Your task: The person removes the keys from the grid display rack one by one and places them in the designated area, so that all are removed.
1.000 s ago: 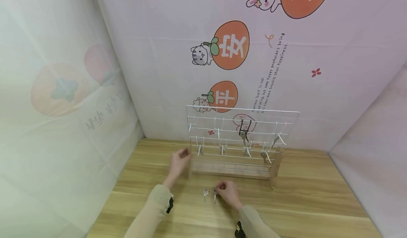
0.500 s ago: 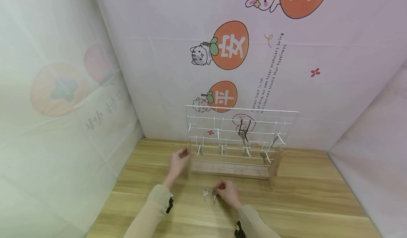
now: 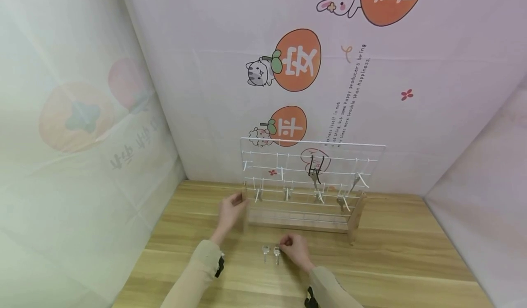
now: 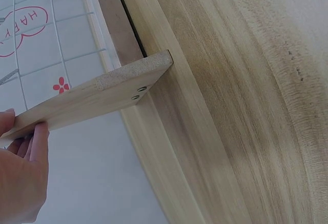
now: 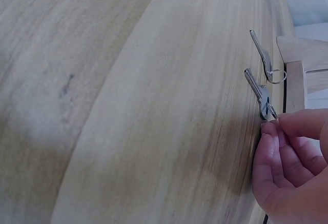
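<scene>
My right hand [image 3: 297, 249] is low over the wooden table, its thumb and fingers pinching the small metal ring [image 5: 272, 111] of a silver key [image 5: 259, 93]. A second key [image 5: 262, 55], also with a ring, lies just to the left of it in the head view. My left hand [image 3: 231, 211] grips the wooden side post [image 4: 102, 93] of a white wire rack, thumb on one face and fingers on the other. Several keys, such as one key [image 3: 341, 202] at the lower right, hang from the hooks of that rack.
The rack's wooden base bar [image 3: 300, 225] runs across behind the two keys. A black hook [image 3: 316, 165] with a key on it and a bare white hook [image 3: 282, 173] are in the upper rows. A printed cloth [image 3: 214, 93] covers the wall behind.
The key in my right hand has turned, so its head now looks broader and brighter. The left hand keeps its place on the post.
</scene>
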A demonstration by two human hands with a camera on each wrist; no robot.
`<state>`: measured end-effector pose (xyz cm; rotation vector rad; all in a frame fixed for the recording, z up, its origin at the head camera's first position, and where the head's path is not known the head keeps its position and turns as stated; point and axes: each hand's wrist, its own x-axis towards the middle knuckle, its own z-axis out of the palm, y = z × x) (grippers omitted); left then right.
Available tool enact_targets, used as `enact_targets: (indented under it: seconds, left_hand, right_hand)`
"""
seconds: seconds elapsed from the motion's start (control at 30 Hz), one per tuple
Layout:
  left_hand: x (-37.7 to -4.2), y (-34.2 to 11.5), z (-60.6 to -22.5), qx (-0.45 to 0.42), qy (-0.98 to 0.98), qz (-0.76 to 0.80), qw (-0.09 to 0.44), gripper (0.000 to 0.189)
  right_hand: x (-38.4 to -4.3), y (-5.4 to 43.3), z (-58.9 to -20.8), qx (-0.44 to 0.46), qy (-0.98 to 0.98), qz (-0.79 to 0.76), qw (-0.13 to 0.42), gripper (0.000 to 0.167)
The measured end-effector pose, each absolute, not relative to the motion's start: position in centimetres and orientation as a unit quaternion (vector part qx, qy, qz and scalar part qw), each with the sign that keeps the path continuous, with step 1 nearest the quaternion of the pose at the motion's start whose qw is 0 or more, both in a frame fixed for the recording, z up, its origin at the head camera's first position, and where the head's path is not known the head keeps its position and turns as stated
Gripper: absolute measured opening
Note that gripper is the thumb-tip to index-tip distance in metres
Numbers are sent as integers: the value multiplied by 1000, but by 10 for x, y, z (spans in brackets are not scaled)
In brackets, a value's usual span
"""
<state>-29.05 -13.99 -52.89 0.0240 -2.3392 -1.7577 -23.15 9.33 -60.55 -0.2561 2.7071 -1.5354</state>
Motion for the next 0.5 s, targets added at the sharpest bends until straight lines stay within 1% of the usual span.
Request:
enact_targets:
  seconds: [0.17,0.33,0.5]
  left_hand:
    - [-291,-139,-529,8,-796,-594,113,37]
    - [-291,-139,-530,6,-794,-597,114,38]
    - [-291,-139,-530,7,-791,-602,110,38]
  right_hand:
    - [-231,96,-605,-85,867,-490,9,7]
    - [-231,101,-597,-74,860,-503,32,8]
    - [-229,108,-583,-80,858,-506,19,8]
